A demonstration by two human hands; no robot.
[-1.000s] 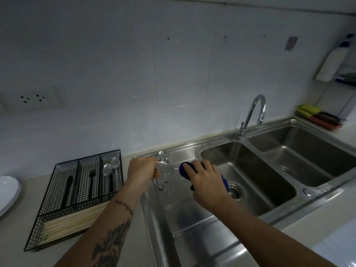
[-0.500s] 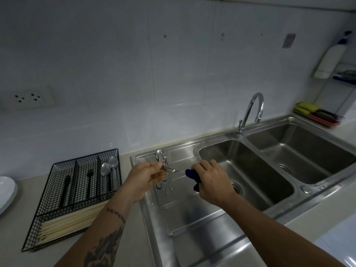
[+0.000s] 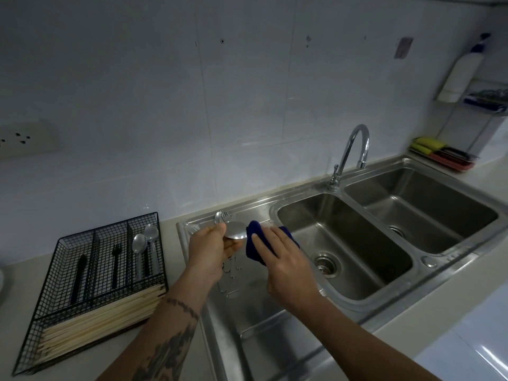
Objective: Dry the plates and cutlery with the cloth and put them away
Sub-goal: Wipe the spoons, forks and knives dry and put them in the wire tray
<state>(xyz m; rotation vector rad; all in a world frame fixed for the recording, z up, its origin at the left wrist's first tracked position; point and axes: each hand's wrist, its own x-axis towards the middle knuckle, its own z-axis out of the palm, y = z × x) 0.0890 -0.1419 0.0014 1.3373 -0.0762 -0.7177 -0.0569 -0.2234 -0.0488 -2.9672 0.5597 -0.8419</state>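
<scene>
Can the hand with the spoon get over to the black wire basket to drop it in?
Probably yes. The left hand holds the shiny metal spoon above the steel draining board, and the black wire cutlery basket sits open-topped just to its left with nothing between.

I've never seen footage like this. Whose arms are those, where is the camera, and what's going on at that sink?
There is no robot here: the arms are a person's, filmed by one wide-angle camera on their head, looking down at a kitchen counter. The left hand holds a spoon by its bowl end. The right hand grips a blue cloth against it, drying it. More cutlery waits on the steel drainboard behind the hands, beside the double sink. On the left stands a black wire tray with two spoons, dark cutlery and pale chopsticks already put away.
</scene>
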